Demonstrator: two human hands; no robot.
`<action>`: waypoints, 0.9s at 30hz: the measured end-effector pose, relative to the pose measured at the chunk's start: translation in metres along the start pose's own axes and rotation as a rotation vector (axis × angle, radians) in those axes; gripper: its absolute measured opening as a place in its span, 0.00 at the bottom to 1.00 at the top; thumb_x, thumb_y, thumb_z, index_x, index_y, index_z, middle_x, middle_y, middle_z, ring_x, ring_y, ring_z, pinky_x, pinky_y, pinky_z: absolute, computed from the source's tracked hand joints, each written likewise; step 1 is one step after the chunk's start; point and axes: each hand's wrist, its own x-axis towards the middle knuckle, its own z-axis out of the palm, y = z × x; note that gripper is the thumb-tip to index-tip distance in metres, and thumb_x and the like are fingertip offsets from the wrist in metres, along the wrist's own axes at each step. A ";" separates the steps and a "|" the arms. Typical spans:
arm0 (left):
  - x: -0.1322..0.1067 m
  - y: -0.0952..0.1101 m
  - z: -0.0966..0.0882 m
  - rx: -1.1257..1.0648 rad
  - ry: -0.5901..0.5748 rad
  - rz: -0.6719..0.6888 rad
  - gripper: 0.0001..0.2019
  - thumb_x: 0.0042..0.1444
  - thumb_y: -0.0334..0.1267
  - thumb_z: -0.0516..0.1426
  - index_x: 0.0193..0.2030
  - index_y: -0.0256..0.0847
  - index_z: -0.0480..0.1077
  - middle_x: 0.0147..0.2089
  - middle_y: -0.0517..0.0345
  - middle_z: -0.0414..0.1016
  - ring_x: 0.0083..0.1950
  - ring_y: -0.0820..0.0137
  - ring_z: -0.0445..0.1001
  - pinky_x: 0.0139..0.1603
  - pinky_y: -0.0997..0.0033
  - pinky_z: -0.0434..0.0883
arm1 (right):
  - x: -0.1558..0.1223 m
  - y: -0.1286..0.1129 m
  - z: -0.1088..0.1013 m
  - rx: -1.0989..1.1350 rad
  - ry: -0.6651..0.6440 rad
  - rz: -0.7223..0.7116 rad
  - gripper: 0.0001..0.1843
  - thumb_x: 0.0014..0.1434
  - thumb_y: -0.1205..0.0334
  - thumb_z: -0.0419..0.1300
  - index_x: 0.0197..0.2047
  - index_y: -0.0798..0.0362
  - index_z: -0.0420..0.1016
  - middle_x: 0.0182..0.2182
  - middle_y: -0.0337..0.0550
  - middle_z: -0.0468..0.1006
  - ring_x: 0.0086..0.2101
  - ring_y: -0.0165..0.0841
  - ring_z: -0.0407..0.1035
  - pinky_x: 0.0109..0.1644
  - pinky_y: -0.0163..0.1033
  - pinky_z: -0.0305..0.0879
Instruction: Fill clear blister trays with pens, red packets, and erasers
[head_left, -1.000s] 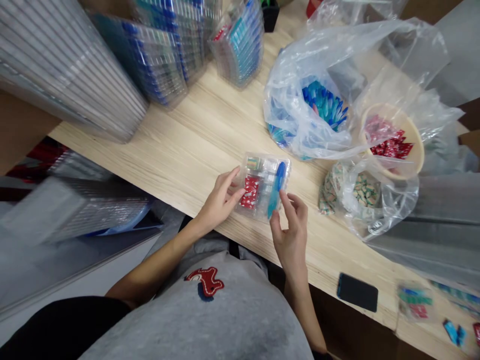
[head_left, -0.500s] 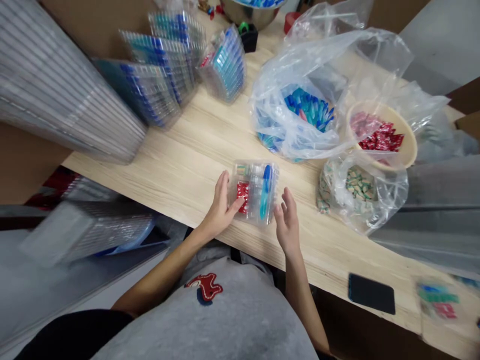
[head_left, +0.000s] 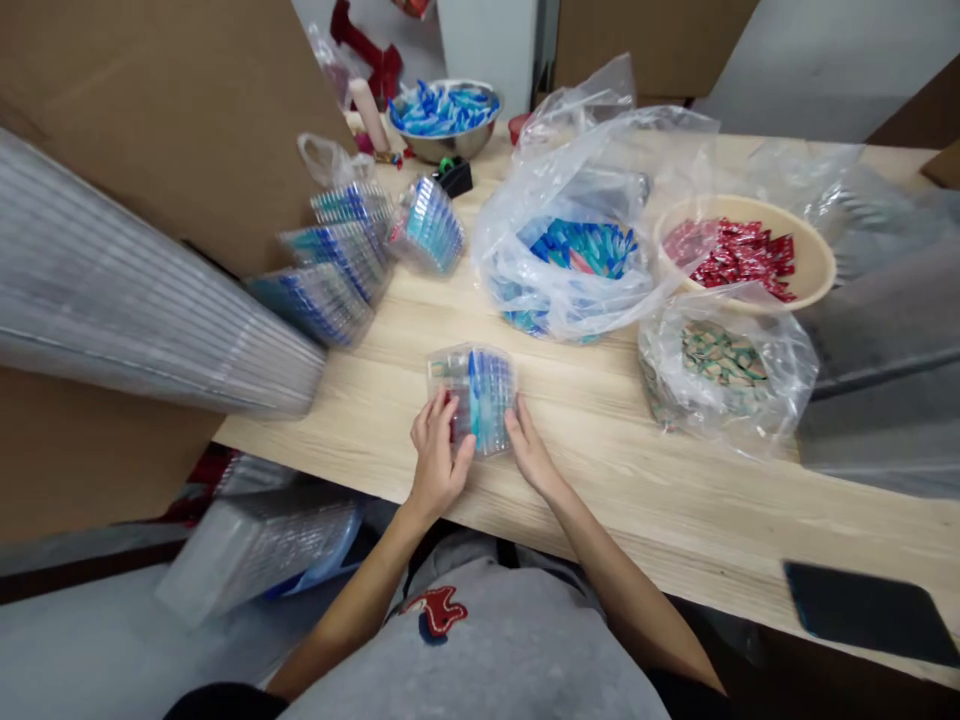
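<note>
A small stack of clear plastic trays point(head_left: 491, 395) stands on the wooden table in front of me. Blue and teal pen-shaped pieces show through it, with a bit of red at its left part. My left hand point(head_left: 437, 455) grips its left side, fingers over the near left corner and thumb along the front. Against the right edge presses my right hand point(head_left: 532, 450), its fingers close together. Motion blur softens the layers, so I cannot make out each tray's contents.
Filled tray stacks point(head_left: 330, 290) lean at the left beside a tall pile of clear trays point(head_left: 187, 290). A plastic bag of blue pieces point(head_left: 517, 290), a cream bowl point(head_left: 814, 255) of red sachets and a bag of green-beige packets point(head_left: 720, 360) stand rightward. A phone point(head_left: 870, 610) lies near the edge.
My hands have closed in on the tray stack from both sides. Its layered side now shows where the top tray showed before. The view has shifted, bringing more of the table's back into sight.
</note>
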 end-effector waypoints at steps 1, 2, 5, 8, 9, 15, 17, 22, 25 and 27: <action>0.004 -0.006 -0.006 0.018 0.038 -0.016 0.25 0.67 0.44 0.47 0.69 0.41 0.54 0.69 0.38 0.56 0.69 0.55 0.55 0.67 0.47 0.55 | 0.006 0.001 0.008 0.015 -0.025 -0.005 0.56 0.52 0.23 0.47 0.72 0.52 0.47 0.71 0.44 0.44 0.70 0.38 0.36 0.74 0.49 0.31; 0.007 -0.012 -0.011 0.037 0.077 -0.035 0.24 0.66 0.44 0.48 0.66 0.39 0.58 0.67 0.38 0.59 0.67 0.55 0.58 0.65 0.49 0.58 | 0.012 0.003 0.017 0.027 -0.046 -0.013 0.55 0.52 0.24 0.47 0.72 0.52 0.48 0.71 0.44 0.45 0.70 0.38 0.36 0.74 0.49 0.31; 0.019 -0.030 -0.025 0.032 0.171 -0.102 0.22 0.65 0.44 0.49 0.63 0.38 0.61 0.59 0.39 0.66 0.60 0.58 0.66 0.61 0.54 0.64 | 0.028 0.004 0.042 0.041 -0.084 -0.051 0.54 0.53 0.26 0.49 0.71 0.55 0.48 0.71 0.48 0.46 0.70 0.39 0.36 0.73 0.49 0.31; 0.032 -0.049 -0.029 -0.029 0.176 -0.115 0.24 0.65 0.47 0.49 0.63 0.37 0.59 0.61 0.38 0.65 0.63 0.58 0.64 0.62 0.54 0.65 | 0.046 0.003 0.066 0.041 -0.123 -0.100 0.55 0.54 0.31 0.53 0.72 0.61 0.43 0.71 0.52 0.42 0.70 0.40 0.36 0.73 0.49 0.33; 0.036 -0.055 -0.028 -0.030 0.169 -0.109 0.25 0.64 0.48 0.50 0.63 0.36 0.58 0.64 0.37 0.62 0.66 0.56 0.62 0.64 0.52 0.63 | 0.053 0.002 0.073 0.040 -0.136 -0.117 0.55 0.55 0.33 0.54 0.72 0.62 0.41 0.71 0.53 0.41 0.70 0.40 0.36 0.73 0.49 0.33; 0.078 -0.099 -0.027 0.082 0.196 -0.110 0.26 0.64 0.49 0.49 0.61 0.33 0.63 0.64 0.34 0.62 0.68 0.52 0.58 0.67 0.46 0.57 | 0.114 -0.007 0.107 0.050 -0.177 -0.177 0.50 0.56 0.44 0.58 0.72 0.56 0.40 0.71 0.48 0.46 0.70 0.40 0.41 0.73 0.51 0.37; 0.099 -0.116 -0.029 0.105 0.202 -0.159 0.25 0.62 0.49 0.51 0.60 0.33 0.65 0.61 0.34 0.64 0.65 0.51 0.62 0.66 0.46 0.58 | 0.139 -0.013 0.115 0.054 -0.176 -0.186 0.50 0.55 0.45 0.60 0.72 0.55 0.41 0.71 0.47 0.47 0.70 0.41 0.40 0.73 0.51 0.37; 0.151 -0.152 -0.028 0.043 0.144 -0.218 0.25 0.60 0.44 0.54 0.62 0.35 0.65 0.60 0.36 0.66 0.63 0.52 0.64 0.65 0.48 0.60 | 0.194 -0.029 0.127 0.065 -0.175 -0.193 0.57 0.50 0.45 0.65 0.73 0.56 0.39 0.71 0.50 0.47 0.69 0.43 0.42 0.72 0.52 0.37; 0.172 -0.166 -0.023 0.024 0.157 -0.220 0.25 0.59 0.43 0.54 0.62 0.35 0.64 0.62 0.36 0.66 0.65 0.52 0.64 0.66 0.49 0.60 | 0.218 -0.037 0.131 0.079 -0.186 -0.201 0.59 0.48 0.44 0.67 0.73 0.53 0.39 0.69 0.49 0.54 0.68 0.43 0.49 0.71 0.54 0.42; 0.182 -0.171 -0.020 0.002 0.174 -0.230 0.24 0.59 0.42 0.54 0.61 0.35 0.64 0.62 0.36 0.66 0.65 0.53 0.63 0.66 0.49 0.59 | 0.229 -0.041 0.133 0.090 -0.189 -0.226 0.59 0.47 0.44 0.67 0.73 0.52 0.40 0.67 0.49 0.58 0.66 0.43 0.53 0.70 0.55 0.46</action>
